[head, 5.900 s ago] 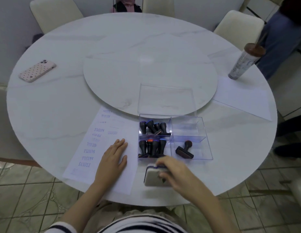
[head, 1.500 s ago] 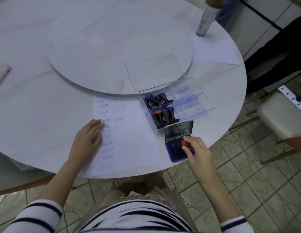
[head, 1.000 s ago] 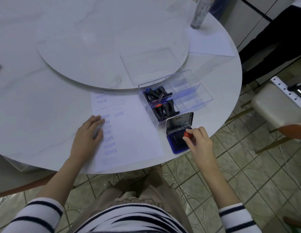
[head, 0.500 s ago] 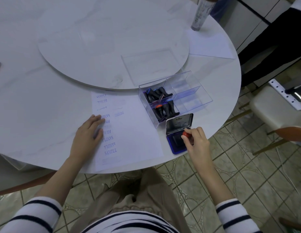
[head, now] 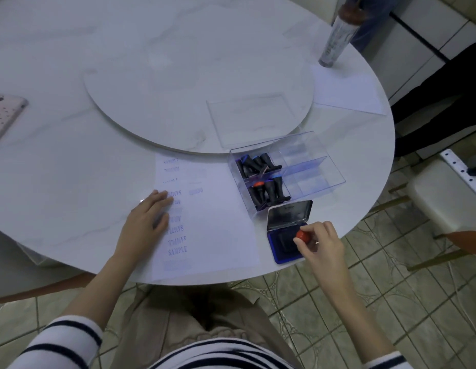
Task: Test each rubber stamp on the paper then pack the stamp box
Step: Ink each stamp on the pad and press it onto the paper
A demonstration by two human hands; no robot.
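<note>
Head camera looks down on a rubber stamp with a red knob point(head: 302, 236), pinched at that knob between the thumb and fingertips of the right hand point(head: 322, 245); the fingers are closed round it and the stamp stands on the blue pad of the open ink pad point(head: 284, 245), whose dark lid point(head: 288, 214) is tilted up behind it. The ink pad sits at the near edge of the round white table point(head: 72, 169), toward its right side. Just beyond the lid is the clear stamp box point(head: 314, 169), divided into four compartments: the two left ones hold black-handled stamps point(head: 260, 179) lying packed together, some with blue tops and one with a red top, and the two right ones hold nothing I can make out. The box's clear lid point(head: 251, 118) lies flat past it on the raised round turntable point(head: 191, 75) in the table's middle.

Left of the box and the ink pad lies the paper point(head: 218, 222), reaching to the near edge and bearing a column of blue "SAMPLE" prints. The left hand point(head: 149, 219) rests flat on the sheet's left side, fingers extended and gripping nothing. A phone in a dotted case point(head: 4, 114) lies at the table's left edge, and a tall tumbler point(head: 336, 41) stands at the far right edge beside a second sheet point(head: 346, 91).
</note>
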